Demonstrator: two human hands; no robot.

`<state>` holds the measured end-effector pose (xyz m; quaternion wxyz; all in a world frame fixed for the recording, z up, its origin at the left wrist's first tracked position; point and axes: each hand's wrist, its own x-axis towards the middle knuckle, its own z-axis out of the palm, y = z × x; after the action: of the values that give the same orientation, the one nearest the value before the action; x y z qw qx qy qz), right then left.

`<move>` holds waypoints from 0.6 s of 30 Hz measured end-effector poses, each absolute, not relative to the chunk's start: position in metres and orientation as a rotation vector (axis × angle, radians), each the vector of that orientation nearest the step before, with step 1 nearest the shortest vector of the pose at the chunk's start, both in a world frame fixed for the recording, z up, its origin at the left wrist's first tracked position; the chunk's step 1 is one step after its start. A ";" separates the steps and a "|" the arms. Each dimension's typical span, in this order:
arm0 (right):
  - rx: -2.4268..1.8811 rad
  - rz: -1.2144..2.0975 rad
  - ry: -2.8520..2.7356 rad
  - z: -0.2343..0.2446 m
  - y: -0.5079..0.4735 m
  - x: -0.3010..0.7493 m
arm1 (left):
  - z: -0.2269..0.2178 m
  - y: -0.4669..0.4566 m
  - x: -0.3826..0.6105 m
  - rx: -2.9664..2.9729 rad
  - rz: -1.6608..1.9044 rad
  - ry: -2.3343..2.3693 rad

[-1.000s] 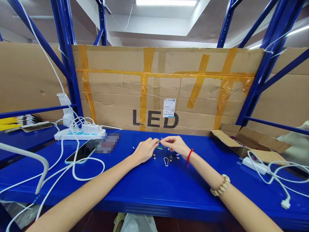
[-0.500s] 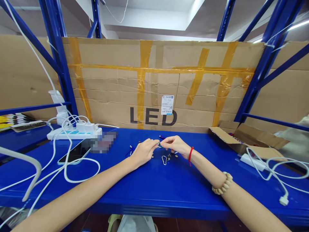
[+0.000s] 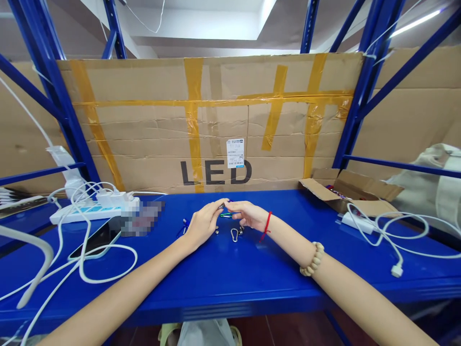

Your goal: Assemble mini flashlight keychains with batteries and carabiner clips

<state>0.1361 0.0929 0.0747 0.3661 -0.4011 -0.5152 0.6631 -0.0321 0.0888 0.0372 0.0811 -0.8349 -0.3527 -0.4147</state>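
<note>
My left hand (image 3: 202,224) and my right hand (image 3: 251,215) meet fingertip to fingertip above the blue table. Between their closed fingers is a small dark metallic piece (image 3: 222,206), too small to name. A green, shiny, slim piece (image 3: 226,216) shows just below the fingertips; whether it is held or lies on the table I cannot tell. A silver carabiner (image 3: 234,235) lies in front of my right hand, with small metal parts (image 3: 241,230) beside it. Close to my left hand are a blue piece (image 3: 185,225) and a small round metal bit (image 3: 216,230).
On the left, a white power strip (image 3: 90,211) with tangled white cables stands behind a phone (image 3: 96,239). To the right are an open cardboard box (image 3: 324,191) and a white adapter (image 3: 358,223) with its cable. A cardboard sheet (image 3: 158,144) closes off the back.
The whole view has shifted, with the scene sliding left. My fingertips have come closer together, and the green piece now shows below them. A dark metallic piece is visible between the fingers.
</note>
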 end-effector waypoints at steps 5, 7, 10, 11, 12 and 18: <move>-1.091 1.295 -1.501 0.065 0.102 0.135 | 0.034 0.096 -0.033 -2.456 -1.146 -1.208; -1.060 1.035 -1.594 0.061 0.105 0.134 | 0.034 0.097 -0.034 -2.434 -1.120 -1.251; -0.989 0.637 -1.724 0.058 0.106 0.133 | 0.035 0.097 -0.034 -2.424 -1.092 -1.300; -0.965 0.517 -1.765 0.057 0.107 0.134 | 0.036 0.097 -0.034 -2.419 -1.084 -1.317; -0.943 0.408 -1.808 0.057 0.106 0.134 | 0.037 0.096 -0.034 -2.415 -1.076 -1.334; -0.910 -0.069 -1.996 0.058 0.105 0.141 | 0.038 0.097 -0.035 -2.456 -1.029 -1.376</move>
<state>0.1411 0.1045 0.0579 0.4559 -0.3689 -0.8095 -0.0279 -0.0348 0.0971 0.0380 0.0721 -0.8173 -0.4579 -0.3424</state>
